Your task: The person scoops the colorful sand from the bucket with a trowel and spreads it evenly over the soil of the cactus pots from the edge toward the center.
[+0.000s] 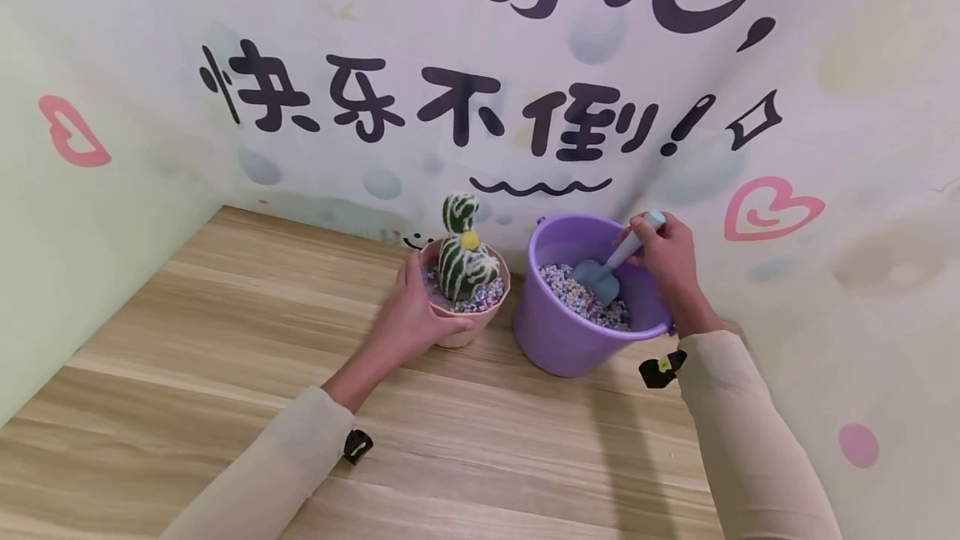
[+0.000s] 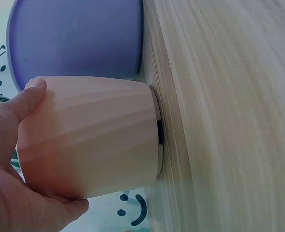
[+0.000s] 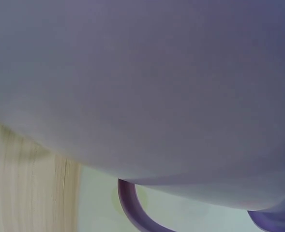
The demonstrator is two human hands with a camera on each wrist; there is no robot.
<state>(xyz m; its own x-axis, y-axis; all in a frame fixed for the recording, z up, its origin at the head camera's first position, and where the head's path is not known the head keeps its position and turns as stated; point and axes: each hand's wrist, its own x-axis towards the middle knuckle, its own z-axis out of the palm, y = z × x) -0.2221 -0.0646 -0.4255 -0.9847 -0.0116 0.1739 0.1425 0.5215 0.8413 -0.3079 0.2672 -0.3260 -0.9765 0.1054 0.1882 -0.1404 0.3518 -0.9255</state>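
My left hand (image 1: pixel 411 312) grips the pale pink flowerpot (image 2: pixel 89 137) round its side, thumb and fingers at the rim. In the pot stands a green-and-white striped cactus (image 1: pixel 459 269) with a yellow flower, and colourful pebbles (image 1: pixel 483 297) cover part of the surface round it. Over the right side of the purple bucket (image 1: pixel 558 348), my right hand (image 1: pixel 666 257) holds the handle of a small blue shovel (image 1: pixel 597 280). The shovel's blade rests in the multicoloured pebbles (image 1: pixel 577 294) inside the bucket. In the right wrist view the bucket's wall (image 3: pixel 147 96) hides the hand.
Pot and bucket stand side by side on a wood-grain table (image 1: pixel 420 440), close to the back wall. A printed cloth (image 1: pixel 360 161) with large dark characters hangs behind them. The bucket's purple handle (image 3: pixel 132 205) shows in the right wrist view.
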